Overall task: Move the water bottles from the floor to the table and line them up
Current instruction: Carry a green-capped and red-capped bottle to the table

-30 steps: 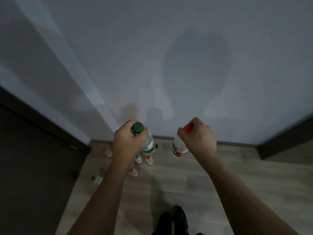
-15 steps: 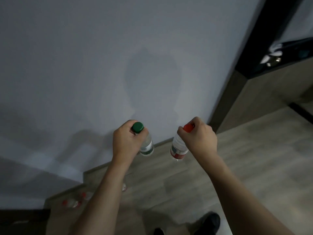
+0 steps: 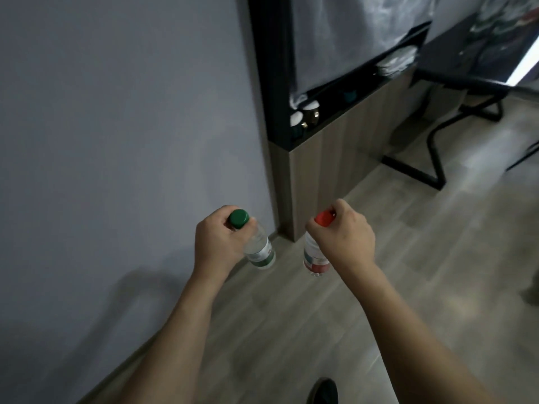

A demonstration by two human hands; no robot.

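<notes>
Turned further right since a second ago, the view now takes in a wood cabinet (image 3: 344,170) and a dark surface (image 3: 455,80) on black legs at upper right. Left hand (image 3: 220,243) grips the green-capped bottle (image 3: 256,246) by its neck; right hand (image 3: 342,237) grips the red-capped bottle (image 3: 315,255) likewise. Both hang upright above bare wood floor (image 3: 423,243), with open floor between them and the surface.

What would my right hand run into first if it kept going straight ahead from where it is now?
Probably the wooden cabinet just beyond the right hand and its red-capped bottle, though depth is unclear.
</notes>
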